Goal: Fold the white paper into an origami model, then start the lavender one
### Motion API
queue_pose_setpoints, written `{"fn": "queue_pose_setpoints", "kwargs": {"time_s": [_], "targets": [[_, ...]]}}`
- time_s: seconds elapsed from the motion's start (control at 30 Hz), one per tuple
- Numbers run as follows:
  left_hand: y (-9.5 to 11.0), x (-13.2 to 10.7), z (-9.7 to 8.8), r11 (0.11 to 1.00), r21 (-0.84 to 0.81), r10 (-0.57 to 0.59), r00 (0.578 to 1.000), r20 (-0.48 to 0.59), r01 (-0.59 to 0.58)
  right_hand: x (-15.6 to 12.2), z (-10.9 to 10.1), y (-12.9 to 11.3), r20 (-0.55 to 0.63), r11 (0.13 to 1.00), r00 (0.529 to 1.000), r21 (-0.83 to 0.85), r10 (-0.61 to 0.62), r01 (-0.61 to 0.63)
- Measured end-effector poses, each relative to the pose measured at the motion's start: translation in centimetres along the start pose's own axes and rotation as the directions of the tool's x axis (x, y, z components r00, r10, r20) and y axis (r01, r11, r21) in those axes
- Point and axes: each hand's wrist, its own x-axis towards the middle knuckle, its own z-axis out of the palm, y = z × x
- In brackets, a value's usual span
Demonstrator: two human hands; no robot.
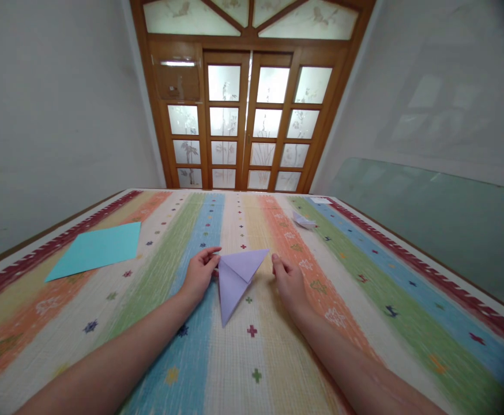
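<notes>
A folded sheet of light purple paper is held a little above the table, its pointed corners spreading up to the right and down toward me. A crease or flap edge runs across its face. My left hand pinches the paper's upper left corner between thumb and fingers. On the other side, my right hand has its fingers curled in, with the thumb close to the paper's right tip. A small gap shows between that tip and the right fingers, and I see nothing in them.
A flat turquoise sheet of paper lies on the left of the striped tablecloth. Farther back on the right sits a small folded white paper shape. Beyond the table stand wooden doors with glass panes.
</notes>
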Motion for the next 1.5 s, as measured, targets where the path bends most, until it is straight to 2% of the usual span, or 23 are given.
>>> {"fn": "queue_pose_setpoints", "kwargs": {"time_s": [0.1,0.17,0.3,0.33,0.43,0.5,0.6,0.67,0.8,0.87,0.93,1.0,1.07,1.2,1.4,1.5], "targets": [[0.8,-0.2,0.0,0.983,-0.151,-0.1,0.995,0.014,0.101,0.0,-0.2,-0.3,0.044,0.998,0.998,0.028,-0.051,0.049],[1.5,-0.6,0.1,0.954,-0.234,-0.177,0.983,0.056,0.186,0.0,0.0,-0.4,0.139,0.994,0.987,0.092,-0.076,0.064],[2.8,-1.9,0.7,0.865,-0.347,-0.308,0.93,0.2,0.361,-0.8,0.6,-0.9,0.389,0.98,0.908,0.177,-0.156,0.092],[3.1,-2.2,0.9,0.847,-0.349,-0.333,0.911,0.241,0.402,-1.1,0.7,-1.1,0.428,0.979,0.884,0.163,-0.185,0.125],[3.4,-3.1,1.4,0.811,-0.284,-0.396,0.838,0.375,0.511,-2.0,0.8,-1.7,0.453,0.953,0.838,0.162,-0.303,0.256],[3.3,-3.4,1.6,0.805,-0.222,-0.421,0.792,0.442,0.551,-2.3,0.6,-2.0,0.477,0.921,0.788,0.178,-0.39,0.348],[3.0,-3.5,1.7,0.822,-0.133,-0.439,0.765,0.472,0.554,-2.5,0.3,-2.5,0.531,0.893,0.722,0.197,-0.443,0.404],[3.0,-3.6,1.8,0.829,-0.071,-0.46,0.749,0.476,0.554,-2.6,0.2,-2.7,0.531,0.898,0.727,0.198,-0.435,0.393],[3.4,-4.0,1.9,0.817,0.008,-0.504,0.707,0.496,0.577,-2.6,0.5,-2.6,0.515,0.944,0.792,0.147,-0.327,0.294],[3.7,-4.1,1.7,0.827,-0.025,-0.47,0.715,0.518,0.562,-2.4,0.5,-2.2,0.507,0.96,0.816,0.137,-0.28,0.244],[4.0,-3.9,1.2,0.852,-0.108,-0.382,0.749,0.541,0.513,-2.1,0.4,-1.5,0.479,0.966,0.839,0.15,-0.257,0.21],[4.3,-3.6,0.6,0.878,-0.197,-0.266,0.786,0.558,0.436,-1.8,0.2,-0.9,0.473,0.97,0.847,0.145,-0.242,0.196],[4.5,-3.2,-0.2,0.895,-0.247,-0.166,0.792,0.588,0.372,-1.6,-0.1,-0.6,0.497,0.973,0.837,0.113,-0.231,0.201],[4.7,-2.9,-1.1,0.902,-0.271,-0.072,0.736,0.673,0.336,-1.4,-0.4,-1.0,0.538,0.971,0.81,0.089,-0.233,0.221],[5.0,-3.3,-1.2,0.913,-0.23,-0.053,0.657,0.752,0.337,-1.4,-0.5,-1.4,0.598,0.975,0.772,0.099,-0.218,0.199],[5.3,-3.4,-1.2,0.91,-0.22,-0.058,0.632,0.772,0.352,-1.3,-0.5,-1.1,0.602,0.974,0.766,0.125,-0.225,0.188]]}}
